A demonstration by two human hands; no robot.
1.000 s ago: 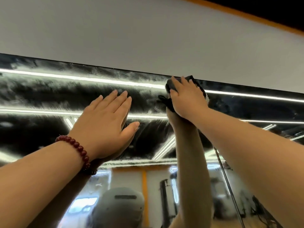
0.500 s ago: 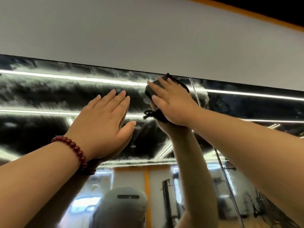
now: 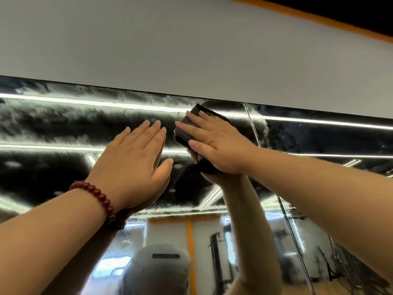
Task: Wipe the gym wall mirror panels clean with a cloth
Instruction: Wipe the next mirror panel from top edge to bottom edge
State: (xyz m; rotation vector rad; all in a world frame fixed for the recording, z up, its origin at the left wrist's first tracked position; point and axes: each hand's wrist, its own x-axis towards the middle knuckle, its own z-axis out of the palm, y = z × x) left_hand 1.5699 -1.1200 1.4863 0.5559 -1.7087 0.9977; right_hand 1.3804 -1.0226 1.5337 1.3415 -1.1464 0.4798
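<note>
Nearest, two bare arms reaching up toward the glass, a red bead bracelet [image 3: 100, 199] round the left wrist. A bit farther, the left hand [image 3: 131, 165] lying flat on the mirror panel [image 3: 53, 128], fingers straight and close together, holding nothing, just leaning there. Just beside it, to its right, the right hand [image 3: 214, 143] pressing a dark cloth [image 3: 185, 130] flat against the same panel, fingers stretched out over it and not curled round it, a loose tail of cloth hanging out below the palm. Cloth high up, close under the top edge of the mirror, just left of the thin seam [image 3: 253, 128] to the next panel. Streaky smears running sideways, left from the cloth, right behind the left hand. Probably more rubbing to do that way, with the left hand sitting in the path. Right hand the one on the cloth. Farthest up, plain white wall [image 3: 191, 50].
</note>
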